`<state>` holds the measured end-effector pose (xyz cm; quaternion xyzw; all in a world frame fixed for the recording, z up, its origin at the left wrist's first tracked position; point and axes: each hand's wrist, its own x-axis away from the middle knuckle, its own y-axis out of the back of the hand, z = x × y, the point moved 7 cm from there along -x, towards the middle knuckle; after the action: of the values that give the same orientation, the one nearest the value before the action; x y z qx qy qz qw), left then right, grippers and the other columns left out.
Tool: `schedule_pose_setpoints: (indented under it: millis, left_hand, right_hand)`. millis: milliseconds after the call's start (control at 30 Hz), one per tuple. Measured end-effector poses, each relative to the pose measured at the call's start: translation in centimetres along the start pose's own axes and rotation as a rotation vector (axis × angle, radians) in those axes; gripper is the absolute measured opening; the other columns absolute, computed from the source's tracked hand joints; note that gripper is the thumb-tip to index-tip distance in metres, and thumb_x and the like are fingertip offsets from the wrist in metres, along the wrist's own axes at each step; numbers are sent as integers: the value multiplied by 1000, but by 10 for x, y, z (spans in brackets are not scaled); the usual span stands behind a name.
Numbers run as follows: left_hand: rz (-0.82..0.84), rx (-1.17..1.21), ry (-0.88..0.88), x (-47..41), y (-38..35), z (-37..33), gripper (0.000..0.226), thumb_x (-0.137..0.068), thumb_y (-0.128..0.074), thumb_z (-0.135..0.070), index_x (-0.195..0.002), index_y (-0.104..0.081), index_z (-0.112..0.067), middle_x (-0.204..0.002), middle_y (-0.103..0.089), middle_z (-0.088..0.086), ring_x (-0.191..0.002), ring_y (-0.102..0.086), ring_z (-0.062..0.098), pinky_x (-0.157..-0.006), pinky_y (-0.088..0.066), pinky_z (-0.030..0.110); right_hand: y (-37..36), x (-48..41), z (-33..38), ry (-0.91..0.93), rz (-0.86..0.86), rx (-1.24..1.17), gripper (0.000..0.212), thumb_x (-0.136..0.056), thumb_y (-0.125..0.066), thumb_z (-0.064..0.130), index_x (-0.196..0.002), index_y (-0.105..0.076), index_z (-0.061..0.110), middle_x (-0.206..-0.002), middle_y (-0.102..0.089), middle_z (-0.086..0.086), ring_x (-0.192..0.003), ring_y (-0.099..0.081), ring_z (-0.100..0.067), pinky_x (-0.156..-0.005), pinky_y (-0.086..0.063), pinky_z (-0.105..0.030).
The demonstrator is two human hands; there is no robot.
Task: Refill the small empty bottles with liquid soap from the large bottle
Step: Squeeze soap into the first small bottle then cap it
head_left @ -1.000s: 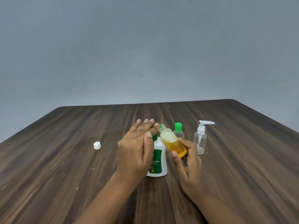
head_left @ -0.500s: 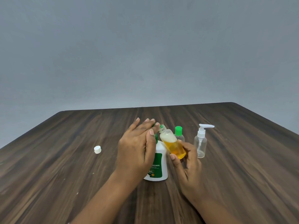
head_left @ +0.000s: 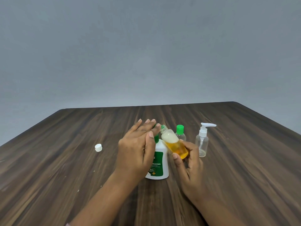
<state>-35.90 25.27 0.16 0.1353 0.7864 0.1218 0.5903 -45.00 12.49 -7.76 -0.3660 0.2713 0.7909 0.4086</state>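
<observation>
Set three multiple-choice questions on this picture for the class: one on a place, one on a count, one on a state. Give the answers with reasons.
1. Where is the white cap? A. on the table, left of the left hand. B. on the floor. C. in a box.
2. How many bottles are in view? A. two. B. four. C. six.
3. How is the small bottle of yellow soap? A. upright, capped. B. tilted, uncapped, in the right hand. C. lying on the table.
Answers: 1 A, it lies on the wood, apart from the bottles. 2 B, large bottle, small bottle, green-capped bottle, pump bottle. 3 B, its open neck leans leftward while that hand grips it.
</observation>
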Motion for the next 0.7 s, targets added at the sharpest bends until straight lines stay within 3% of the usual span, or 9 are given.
schedule_pose_setpoints:
  millis: [200, 333, 700]
  left_hand:
    - [12, -36, -30, -11, 1, -5, 42, -96, -33, -18, -105, -72, -5, -109, -70, 8, -111, -62, 13, -104, -41, 33]
    - [-2, -40, -15, -9, -1, -4, 43, -97, -32, -18, -107, -72, -5, -111, -70, 7, -112, -61, 12, -104, -42, 33]
    - [-7, 22, 15, 1, -1, 2, 44, -98, -31, -18, -108, -71, -4, -111, -70, 8, -114, -61, 14, -105, -43, 33]
  right_hand:
    - [-2, -3, 3, 10, -21, -63, 27, -90, -52, 29, -117, -45, 28, -86, -58, 19, -68, -56, 1, -59, -42, -7]
    - [-3, -4, 4, 8, -14, -67, 28, -90, -52, 27, -117, -44, 28, -88, -58, 25, -71, -57, 3, -61, -41, -4]
    - [0, 0, 3, 3, -18, -5, 26, -91, -51, 33, -116, -44, 33, -87, -58, 18, -68, -56, 0, -59, -39, -5]
